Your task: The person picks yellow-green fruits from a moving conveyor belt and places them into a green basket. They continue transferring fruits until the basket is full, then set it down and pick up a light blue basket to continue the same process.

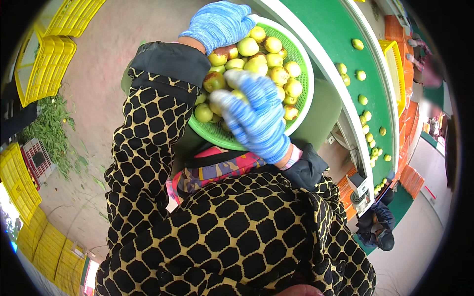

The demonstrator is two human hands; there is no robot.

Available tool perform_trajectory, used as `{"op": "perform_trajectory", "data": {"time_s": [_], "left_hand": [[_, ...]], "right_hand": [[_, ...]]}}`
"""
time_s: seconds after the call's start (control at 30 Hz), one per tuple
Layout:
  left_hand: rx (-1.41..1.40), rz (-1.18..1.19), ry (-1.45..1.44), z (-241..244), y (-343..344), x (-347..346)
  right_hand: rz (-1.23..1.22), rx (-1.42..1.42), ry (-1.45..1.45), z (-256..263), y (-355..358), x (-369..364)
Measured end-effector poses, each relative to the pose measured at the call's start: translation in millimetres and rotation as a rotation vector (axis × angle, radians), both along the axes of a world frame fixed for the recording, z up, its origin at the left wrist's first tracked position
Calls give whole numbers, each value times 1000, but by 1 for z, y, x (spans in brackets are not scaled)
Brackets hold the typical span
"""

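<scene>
A round green plastic basket with a pale rim [309, 79] holds many green and reddish-brown fruits [248, 47], perhaps jujubes. My left hand [218, 26], in a blue knitted glove, lies at the basket's upper left edge; its fingertips are at the rim, and whether they grip it is hard to see. Over the fruit at the lower middle is my right hand [255, 114], gloved alike and slightly blurred, with thumb and fingers apart. Its palm side is hidden, so any fruit beneath it cannot be made out.
A green conveyor belt [344, 107] with a white side rail carries scattered fruit on the right. Beyond it stand a yellow crate [393, 74] and orange crates [405, 129]. People are at the far right. Yellow crates [48, 70] and a heap of leaves [50, 125] are on the left.
</scene>
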State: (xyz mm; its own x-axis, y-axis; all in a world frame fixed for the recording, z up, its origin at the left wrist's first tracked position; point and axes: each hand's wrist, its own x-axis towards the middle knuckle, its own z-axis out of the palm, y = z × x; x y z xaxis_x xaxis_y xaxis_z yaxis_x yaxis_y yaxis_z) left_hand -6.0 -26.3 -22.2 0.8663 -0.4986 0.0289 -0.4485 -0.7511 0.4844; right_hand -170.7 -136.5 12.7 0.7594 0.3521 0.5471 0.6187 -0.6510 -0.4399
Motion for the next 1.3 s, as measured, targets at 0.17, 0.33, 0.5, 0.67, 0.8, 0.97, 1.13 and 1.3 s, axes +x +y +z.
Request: {"op": "perform_trajectory", "data": {"time_s": [0.17,0.33,0.5,0.67,0.8,0.97,1.13,1.3], "left_hand": [[-3,-24,62,2,-9,0],[47,-1,104,-3,-2,-3],[-1,-36,88,-11,-4,3],[6,40,155,-9,7,2],[-78,-38,86,-17,12,8],[-237,-111,-2,-31,4,15],[-113,-92,97,-6,21,21],[-3,-110,141,-1,10,23]], "right_hand": [[191,-240,81,-3,4,-26],[279,-230,116,-9,-4,-39],[213,-72,185,3,-41,-41],[-253,85,233,-6,-87,-37],[-399,243,322,-12,-102,-13],[-435,113,274,-24,-116,34],[-438,211,549,-22,-101,63],[-502,207,565,-26,-102,63]]}}
